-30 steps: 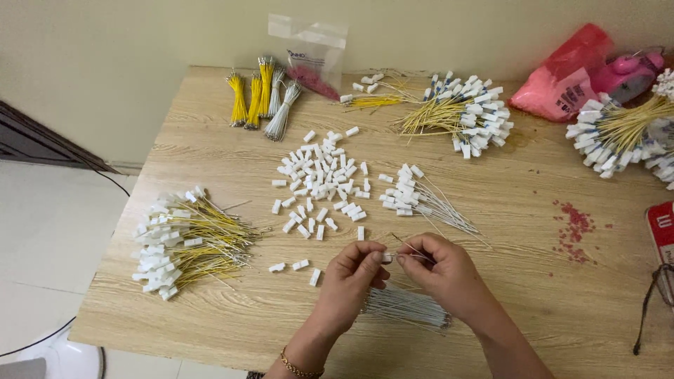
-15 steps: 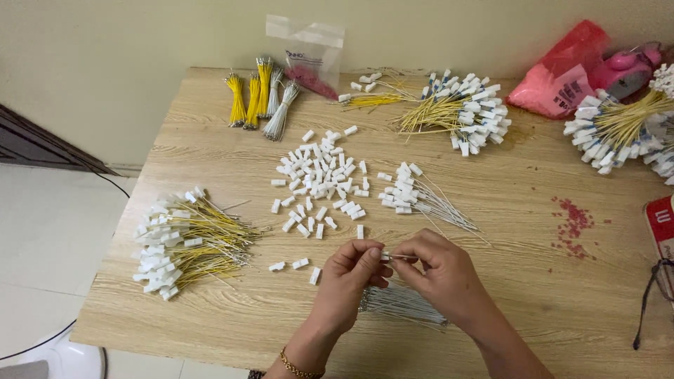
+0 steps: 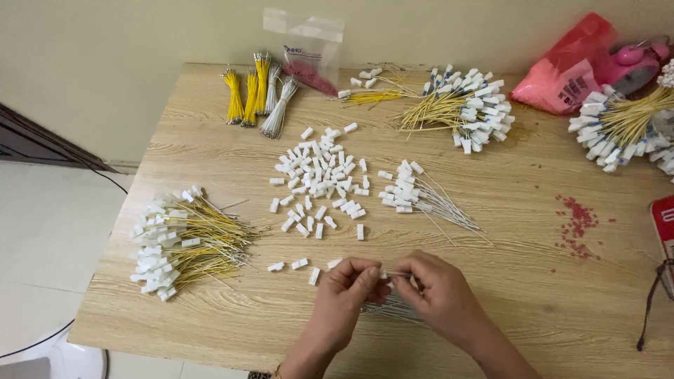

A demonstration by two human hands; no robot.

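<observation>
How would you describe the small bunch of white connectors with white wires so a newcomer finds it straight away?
Start at the wooden table and find the loose white connector pile at its centre. Just right of it lies the white-wired bunch, above the right hand. Unlike other bundles, its wires are white, not yellow.

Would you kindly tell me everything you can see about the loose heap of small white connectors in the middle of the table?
The heap of white connectors is a scatter of small, blocky white pieces, plastic by the look, with no wires attached. They lie flat at all angles on the wooden table, densest at the middle and thinning toward the near edge, where a few strays lie apart. Neither hand touches the heap; the left hand and right hand work nearer the table's front edge. Finer detail is too small to tell.
</observation>
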